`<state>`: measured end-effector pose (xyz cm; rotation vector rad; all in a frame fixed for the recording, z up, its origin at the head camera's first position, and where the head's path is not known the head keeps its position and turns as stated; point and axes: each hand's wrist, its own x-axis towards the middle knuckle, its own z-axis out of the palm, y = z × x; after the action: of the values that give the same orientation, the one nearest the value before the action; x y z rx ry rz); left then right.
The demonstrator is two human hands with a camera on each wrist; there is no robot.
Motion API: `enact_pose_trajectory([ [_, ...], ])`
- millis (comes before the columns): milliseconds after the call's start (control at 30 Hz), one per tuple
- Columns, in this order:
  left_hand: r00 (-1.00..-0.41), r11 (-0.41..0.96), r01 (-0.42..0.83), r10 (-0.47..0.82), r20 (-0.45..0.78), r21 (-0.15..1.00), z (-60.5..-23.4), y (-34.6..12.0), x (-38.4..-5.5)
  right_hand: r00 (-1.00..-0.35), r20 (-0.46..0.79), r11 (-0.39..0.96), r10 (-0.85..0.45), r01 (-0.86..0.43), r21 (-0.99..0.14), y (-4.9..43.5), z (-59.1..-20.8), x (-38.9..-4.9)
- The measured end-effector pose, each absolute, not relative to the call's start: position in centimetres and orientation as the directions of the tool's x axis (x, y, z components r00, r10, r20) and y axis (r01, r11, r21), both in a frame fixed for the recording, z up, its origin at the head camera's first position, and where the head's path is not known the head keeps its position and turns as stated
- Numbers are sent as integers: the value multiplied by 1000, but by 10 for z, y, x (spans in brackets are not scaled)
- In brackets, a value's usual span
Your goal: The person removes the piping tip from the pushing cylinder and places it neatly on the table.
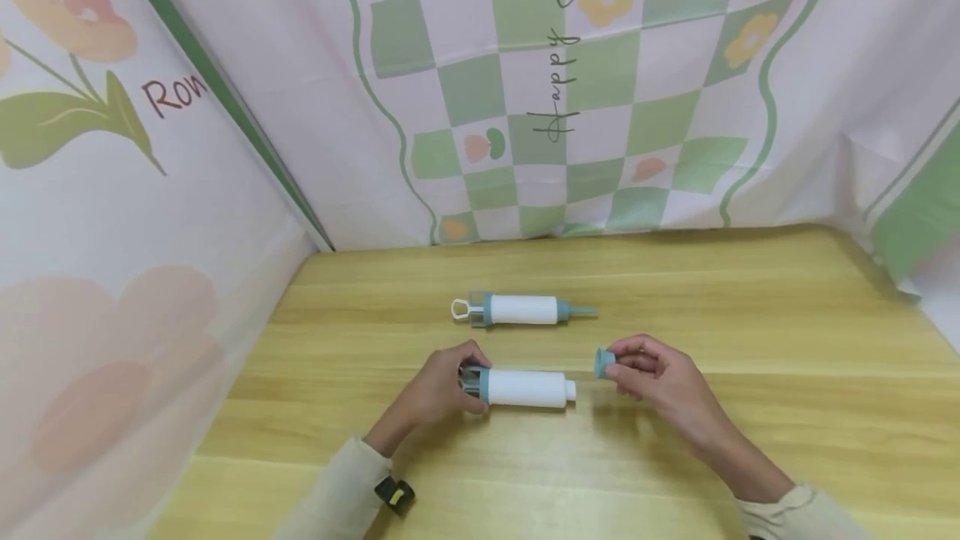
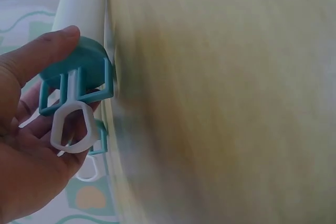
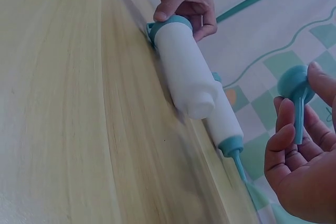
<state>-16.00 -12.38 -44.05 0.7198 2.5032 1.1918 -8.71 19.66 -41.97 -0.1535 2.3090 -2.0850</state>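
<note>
The head camera looks forward and down from above the near side of the table [image 1: 570, 473], farthest back of the three, taking in both hands and the checkered curtain [image 1: 540, 90] beyond. The left wrist camera sits close to the left hand [image 1: 441, 386], facing along the near syringe-shaped dispenser [image 1: 527, 388] from its plunger ring [image 2: 55, 127]; its picture is rolled sideways. The right wrist camera, rolled too, sits close to the right hand [image 1: 667, 386] and faces the left hand and the dispenser's outlet end. All three views share that dispenser, the left hand, the tabletop and some curtain.
</note>
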Motion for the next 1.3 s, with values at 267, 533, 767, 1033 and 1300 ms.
enact_pose_trajectory([
  [267,-837,648,418,547,-8,637,-435,-118,-154,-996,37,111,-78,-45,-993,199,-421,-88],
  [533,-844,707,467,536,29,531,-429,-115,-148,-995,50,86,-92,-58,-995,199,-423,-89],
  [767,-833,722,525,545,98,451,-425,-111,-146,-994,52,80,-99,-60,-995,197,-423,-89],
  [1033,-777,657,622,581,240,426,-415,-92,-149,-990,81,95,-112,-92,-991,193,-424,-91],
  [1300,-753,525,638,577,316,563,-409,-70,-152,-985,117,98,-123,-130,-987,188,-422,-93],
])
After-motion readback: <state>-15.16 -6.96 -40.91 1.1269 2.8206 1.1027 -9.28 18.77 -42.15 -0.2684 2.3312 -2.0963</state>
